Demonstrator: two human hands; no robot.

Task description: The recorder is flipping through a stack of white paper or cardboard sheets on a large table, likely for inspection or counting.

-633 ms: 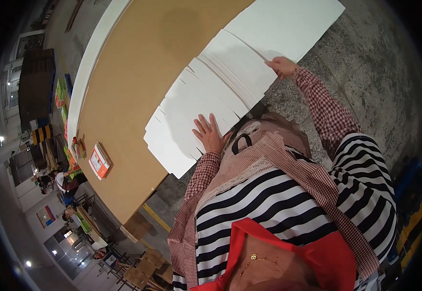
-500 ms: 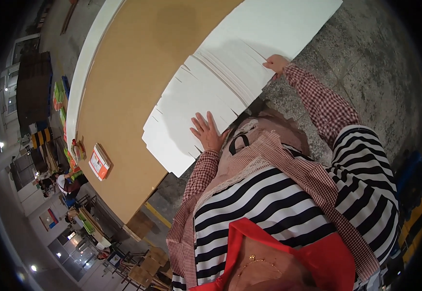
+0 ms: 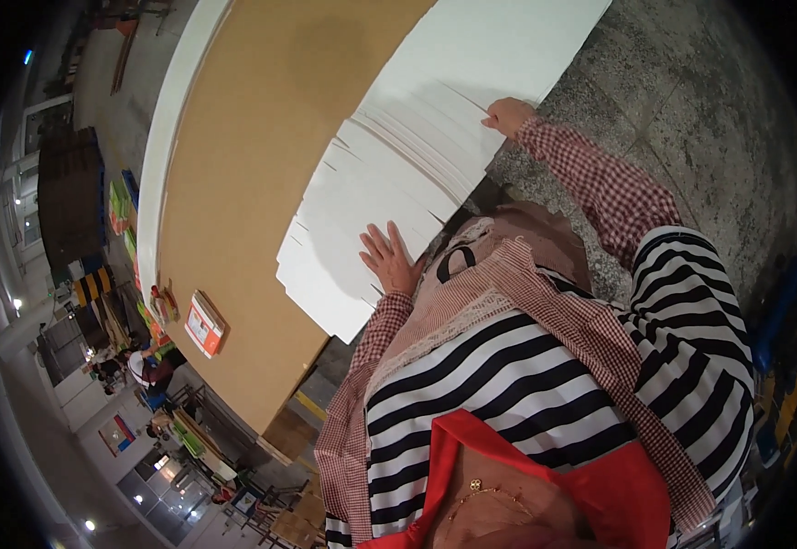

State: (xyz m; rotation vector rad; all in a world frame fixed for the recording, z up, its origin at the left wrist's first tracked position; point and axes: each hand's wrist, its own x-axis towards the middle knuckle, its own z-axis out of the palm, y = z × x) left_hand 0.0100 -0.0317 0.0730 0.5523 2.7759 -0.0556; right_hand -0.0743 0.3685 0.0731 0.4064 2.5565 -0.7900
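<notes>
Sheets (image 3: 389, 178) lie lengthwise left to right, beneath the spread left hand (image 3: 393, 262), near edge pinched by the right hand (image 3: 509, 117).

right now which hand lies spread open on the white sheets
The left hand, spread open on the white sheets; the right hand is curled at their edge.

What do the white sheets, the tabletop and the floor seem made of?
White sheets: probably cardboard, matte; stiff-looking, flat panels with cut slits suggest it.
Tabletop: perhaps fibreboard or cardboard; plain brown, dull surface leaves it open.
Floor: likely terrazzo or stone; mottled grey with seams.
</notes>
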